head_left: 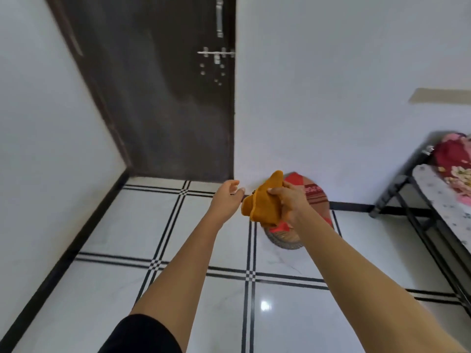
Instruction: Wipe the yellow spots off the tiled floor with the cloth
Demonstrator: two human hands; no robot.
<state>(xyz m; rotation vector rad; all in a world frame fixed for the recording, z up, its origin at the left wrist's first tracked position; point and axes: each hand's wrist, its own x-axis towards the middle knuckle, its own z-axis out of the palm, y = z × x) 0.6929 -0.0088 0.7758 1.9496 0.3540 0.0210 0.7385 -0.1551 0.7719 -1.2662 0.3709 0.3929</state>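
Observation:
My right hand (289,202) grips a bunched mustard-yellow cloth (262,200), held up in the air in front of me at arm's length. My left hand (226,197) is just to the left of the cloth, fingers apart and curled, holding nothing; its fingertips are close to the cloth's edge. Below lies the white tiled floor (204,309) with black double stripe lines. No yellow spots show on the visible tiles.
A dark brown door (165,98) with a bolt stands closed ahead on the left. A round woven basket with red fabric (313,197) sits by the wall behind my hands. A black metal bed frame (418,212) with patterned bedding runs along the right.

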